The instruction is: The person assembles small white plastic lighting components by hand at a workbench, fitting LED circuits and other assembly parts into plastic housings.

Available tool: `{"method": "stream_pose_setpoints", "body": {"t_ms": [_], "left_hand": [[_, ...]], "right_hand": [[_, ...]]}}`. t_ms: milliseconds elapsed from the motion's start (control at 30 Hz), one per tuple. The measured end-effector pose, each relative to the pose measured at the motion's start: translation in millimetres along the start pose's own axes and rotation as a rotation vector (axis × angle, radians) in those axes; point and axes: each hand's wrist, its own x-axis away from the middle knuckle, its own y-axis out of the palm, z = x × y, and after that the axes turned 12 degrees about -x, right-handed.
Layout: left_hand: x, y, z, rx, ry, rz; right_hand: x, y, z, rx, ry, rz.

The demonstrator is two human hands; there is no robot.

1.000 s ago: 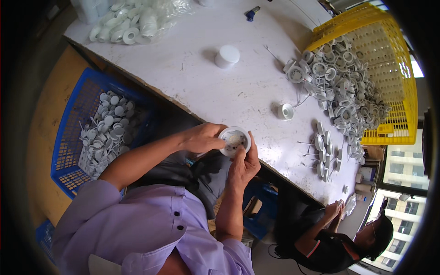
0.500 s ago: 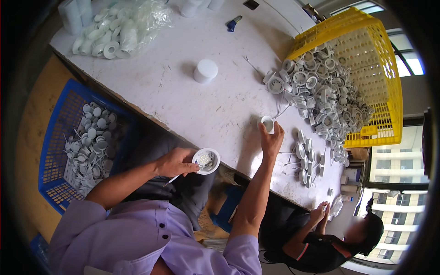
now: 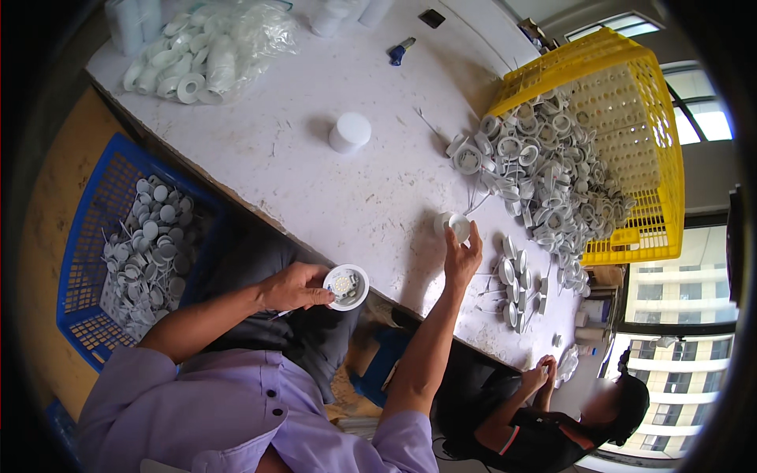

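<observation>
Near the table's front edge, my left hand pinches the rim of a white round lamp housing between thumb and fingers. Its open face is turned up, showing a small board with pale dots inside; a bit of wire shows below the hand. Farther right, over the tabletop, my right hand has its thumb and fingers at the near side of another white cup-shaped lamp housing, apparently gripping it. A wire runs from that housing toward the big pile.
A yellow crate lies tipped at right, spilling wired lamp housings. Several finished-looking lamps lie beside it. A white cylinder, blue cutter and plastic bag of white rings are on the table. A blue basket stands left; a co-worker sits right.
The whole view has shifted slightly. My left hand has tilted its lamp housing a little, and less of its wire shows. My right hand stays at the same housing.
</observation>
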Motion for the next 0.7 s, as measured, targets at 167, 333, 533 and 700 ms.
{"method": "stream_pose_setpoints", "body": {"t_ms": [167,333,533,700], "left_hand": [[5.1,1.4,11.1,0.027,0.014,0.063],[-5.2,-0.6,3.2,0.072,0.081,0.143],[-7.2,3.0,-1.0,0.183,0.198,0.141],[-0.4,4.3,-2.3,0.23,0.185,0.124]], "right_hand": [[22.6,-0.9,-28.4,0.002,-0.089,0.062],[78.5,4.7,-84.7,-0.281,-0.112,-0.197],[125.6,18.5,-110.6,-0.278,-0.277,-0.518],[139.4,26.7,-115.7,-0.267,-0.273,-0.601]]}}
